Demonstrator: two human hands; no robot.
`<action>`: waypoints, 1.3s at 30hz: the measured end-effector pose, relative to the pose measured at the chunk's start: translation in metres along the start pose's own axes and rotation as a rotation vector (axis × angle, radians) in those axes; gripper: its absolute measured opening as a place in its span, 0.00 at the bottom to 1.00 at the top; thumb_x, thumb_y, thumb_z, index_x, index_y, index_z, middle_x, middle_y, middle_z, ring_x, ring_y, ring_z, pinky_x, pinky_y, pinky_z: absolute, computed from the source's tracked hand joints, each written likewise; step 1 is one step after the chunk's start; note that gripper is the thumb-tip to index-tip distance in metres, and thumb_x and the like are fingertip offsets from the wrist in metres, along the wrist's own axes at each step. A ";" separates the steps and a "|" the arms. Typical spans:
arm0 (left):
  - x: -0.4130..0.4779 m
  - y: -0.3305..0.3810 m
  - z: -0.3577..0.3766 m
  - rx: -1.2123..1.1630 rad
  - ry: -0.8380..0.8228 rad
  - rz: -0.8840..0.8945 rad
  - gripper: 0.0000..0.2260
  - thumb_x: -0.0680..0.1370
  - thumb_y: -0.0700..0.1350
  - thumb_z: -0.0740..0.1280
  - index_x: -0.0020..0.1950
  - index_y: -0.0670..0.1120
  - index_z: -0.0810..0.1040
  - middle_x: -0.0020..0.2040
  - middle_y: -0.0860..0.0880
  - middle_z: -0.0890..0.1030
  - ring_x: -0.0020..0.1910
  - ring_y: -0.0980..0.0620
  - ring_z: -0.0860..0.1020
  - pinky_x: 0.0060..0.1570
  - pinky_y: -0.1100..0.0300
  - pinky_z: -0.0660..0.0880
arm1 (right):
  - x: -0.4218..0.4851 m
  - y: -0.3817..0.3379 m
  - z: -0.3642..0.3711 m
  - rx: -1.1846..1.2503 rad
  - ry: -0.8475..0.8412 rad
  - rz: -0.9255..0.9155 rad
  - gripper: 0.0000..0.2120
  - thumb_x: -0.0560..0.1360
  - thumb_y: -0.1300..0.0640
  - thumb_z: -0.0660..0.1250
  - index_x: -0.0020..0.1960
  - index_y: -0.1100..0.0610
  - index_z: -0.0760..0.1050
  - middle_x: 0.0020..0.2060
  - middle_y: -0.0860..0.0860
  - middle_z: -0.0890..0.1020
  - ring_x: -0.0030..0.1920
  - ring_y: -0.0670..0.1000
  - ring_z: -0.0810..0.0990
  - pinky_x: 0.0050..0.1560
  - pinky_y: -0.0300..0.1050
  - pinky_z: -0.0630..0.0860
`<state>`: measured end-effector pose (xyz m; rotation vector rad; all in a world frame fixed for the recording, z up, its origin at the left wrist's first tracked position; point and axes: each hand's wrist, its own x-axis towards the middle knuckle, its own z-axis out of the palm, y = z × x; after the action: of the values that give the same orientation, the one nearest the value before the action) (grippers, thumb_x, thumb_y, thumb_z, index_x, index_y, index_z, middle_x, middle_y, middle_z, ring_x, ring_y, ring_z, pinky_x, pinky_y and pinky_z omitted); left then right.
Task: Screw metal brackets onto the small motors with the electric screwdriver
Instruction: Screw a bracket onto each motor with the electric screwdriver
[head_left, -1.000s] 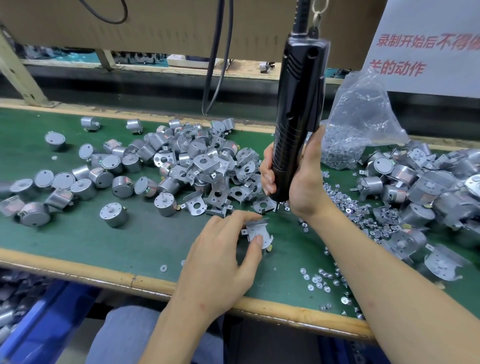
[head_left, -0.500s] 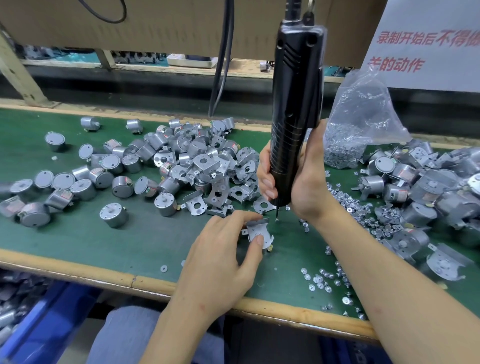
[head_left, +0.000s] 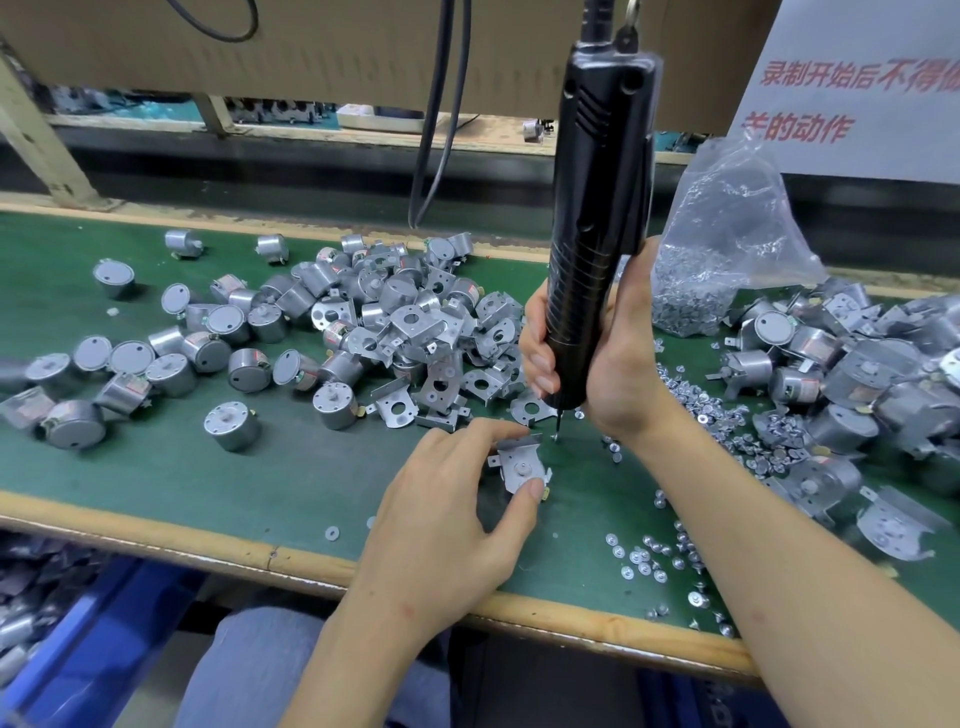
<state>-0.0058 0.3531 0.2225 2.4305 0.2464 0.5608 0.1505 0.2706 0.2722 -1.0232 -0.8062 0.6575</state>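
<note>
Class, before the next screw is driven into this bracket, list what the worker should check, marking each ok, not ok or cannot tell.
1. Left hand pinches the motor with bracket on the green mat: ok.
2. Right hand wrapped round the electric screwdriver: ok.
3. Bit tip over a bracket hole: not ok, it is beside the bracket.
4. Screw on the bit tip: cannot tell, too small.
5. Loose screws lying on the mat: ok.

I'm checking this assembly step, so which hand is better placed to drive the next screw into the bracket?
The right hand: it grips the electric screwdriver upright, with the bit tip just beside the bracket. The left hand pinches the bracket, steadying it.
</note>
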 end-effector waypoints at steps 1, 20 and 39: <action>0.000 0.000 0.000 0.002 0.001 0.001 0.15 0.75 0.56 0.67 0.61 0.58 0.74 0.51 0.65 0.77 0.53 0.60 0.74 0.52 0.60 0.73 | 0.000 0.000 0.000 0.004 0.000 0.002 0.39 0.61 0.17 0.56 0.34 0.54 0.73 0.25 0.50 0.71 0.23 0.49 0.67 0.27 0.39 0.68; -0.001 -0.001 -0.001 0.002 -0.009 0.021 0.20 0.72 0.58 0.71 0.62 0.60 0.73 0.54 0.68 0.75 0.55 0.61 0.74 0.54 0.65 0.72 | 0.000 0.007 0.006 0.019 0.000 0.012 0.37 0.62 0.17 0.54 0.33 0.52 0.74 0.25 0.49 0.72 0.22 0.48 0.68 0.26 0.39 0.67; 0.004 -0.005 0.000 0.013 -0.020 -0.005 0.19 0.71 0.54 0.76 0.59 0.55 0.77 0.49 0.65 0.77 0.52 0.61 0.74 0.53 0.68 0.69 | -0.007 -0.022 0.022 0.083 -0.109 -0.084 0.36 0.63 0.20 0.54 0.33 0.55 0.73 0.24 0.48 0.72 0.21 0.48 0.68 0.27 0.38 0.69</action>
<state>-0.0023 0.3580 0.2208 2.4459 0.2485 0.5344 0.1303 0.2672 0.2968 -0.8797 -0.9050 0.6739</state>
